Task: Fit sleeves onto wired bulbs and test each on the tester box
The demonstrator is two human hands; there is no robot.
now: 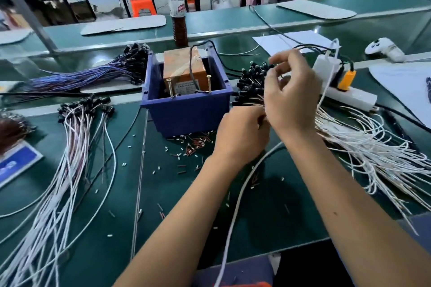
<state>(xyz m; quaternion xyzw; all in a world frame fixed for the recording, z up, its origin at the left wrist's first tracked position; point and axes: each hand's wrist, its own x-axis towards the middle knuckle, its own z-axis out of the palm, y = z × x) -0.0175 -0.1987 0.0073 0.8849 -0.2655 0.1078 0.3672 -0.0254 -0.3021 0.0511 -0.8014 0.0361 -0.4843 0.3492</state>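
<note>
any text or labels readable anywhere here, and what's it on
Nothing can be read for sure.
Bottle: red label with white print, blurred.
Orange tester box in the blue bin: pale label with small print, too small.
Blue card at the left edge: white marks, blurred.

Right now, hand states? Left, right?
Left hand: fingers curled, pinching wire ends of the right-hand bundle.
Right hand: grip closed on a black bulb head.
</note>
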